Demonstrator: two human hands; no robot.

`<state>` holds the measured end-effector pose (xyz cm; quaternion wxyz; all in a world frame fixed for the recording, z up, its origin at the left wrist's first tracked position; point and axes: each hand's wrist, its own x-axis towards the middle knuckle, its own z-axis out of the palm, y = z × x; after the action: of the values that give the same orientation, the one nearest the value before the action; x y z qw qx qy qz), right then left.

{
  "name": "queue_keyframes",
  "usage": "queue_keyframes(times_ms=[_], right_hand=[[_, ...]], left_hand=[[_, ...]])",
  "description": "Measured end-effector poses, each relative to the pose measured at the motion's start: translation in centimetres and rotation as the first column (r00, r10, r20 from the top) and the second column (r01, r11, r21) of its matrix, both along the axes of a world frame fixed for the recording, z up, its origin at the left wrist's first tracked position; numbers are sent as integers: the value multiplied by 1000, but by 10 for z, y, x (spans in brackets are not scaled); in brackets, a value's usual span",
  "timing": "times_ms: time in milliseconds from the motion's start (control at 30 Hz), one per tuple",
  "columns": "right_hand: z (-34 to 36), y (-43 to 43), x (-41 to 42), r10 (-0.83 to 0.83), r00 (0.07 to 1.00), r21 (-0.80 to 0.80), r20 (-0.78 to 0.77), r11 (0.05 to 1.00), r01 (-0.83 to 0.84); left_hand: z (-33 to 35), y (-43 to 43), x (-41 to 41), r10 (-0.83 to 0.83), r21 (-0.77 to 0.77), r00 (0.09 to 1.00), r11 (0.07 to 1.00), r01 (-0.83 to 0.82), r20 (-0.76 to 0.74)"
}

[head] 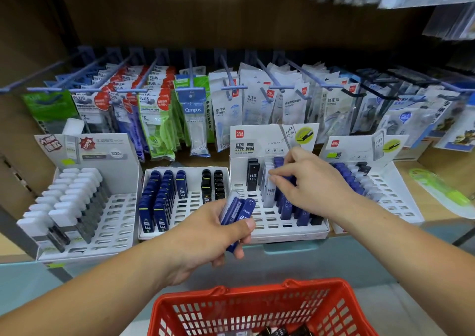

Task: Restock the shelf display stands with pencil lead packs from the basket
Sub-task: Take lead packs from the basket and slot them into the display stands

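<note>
A fan of blue pencil lead packs lies in the left grip, with the thumb curled over them and the fingers wrapped beneath, at seven o'clock of the middle display stand. The right grip reaches into that stand from four o'clock. Its fingertips are pinched together at the top of a standing pack, apparently a blue one, though the fingers hide most of it. Black, white and blue packs marked HB 0.5 stand upright in the stand's slotted rows, and open slots show toward the front. Just beside it at nine o'clock is a stand of dark blue and black packs, and further the same way a stand of white-capped packs. At three o'clock is a fourth stand with blue and white packs. All four stands sit on the wooden shelf. At twelve o'clock, hanging bagged refills crowd rows of hooks. At six o'clock, nearest the camera, is the red basket, with a few dark packs in its bottom.
</note>
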<state>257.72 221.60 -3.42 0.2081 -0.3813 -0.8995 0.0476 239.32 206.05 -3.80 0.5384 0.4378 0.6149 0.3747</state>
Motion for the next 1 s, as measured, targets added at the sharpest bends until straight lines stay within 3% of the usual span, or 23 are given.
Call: queue_keyframes(times_ms=[133,233,367,533,767,833,867,933,1000], right_hand=[[-2,-3,-7,-68,987,-42,-147,997,62],[-5,-5,-10,-66,995,13,-78,998,67],[1,1,-12,-143,983,-29,-119,990,140],[-3,2,-7,-158,981,108,-115,979,170],[7,2,-9,-150,979,131,138,983,132],[10,-2,-10,-137,980,146,142,982,116],[13,-7,-10,-75,995,95,67,993,68],[25,-20,-15,76,981,-197,-178,974,-111],[37,-36,-22,145,930,-521,-336,794,-312]], left_hand=[[-1,2,0,16,-2,1000,1000,-16,2],[-2,3,2,11,-3,1000,1000,-11,8],[-3,5,2,14,-1,1000,1000,-14,9],[-4,4,-2,-12,4,1000,1000,12,2],[-1,3,-2,-49,31,998,998,50,-34],[1,3,-4,-49,33,998,998,51,-42],[1,3,-4,-57,31,997,998,59,-51],[2,4,-7,-75,26,994,997,77,-82],[3,3,-7,-91,31,991,995,94,-101]])
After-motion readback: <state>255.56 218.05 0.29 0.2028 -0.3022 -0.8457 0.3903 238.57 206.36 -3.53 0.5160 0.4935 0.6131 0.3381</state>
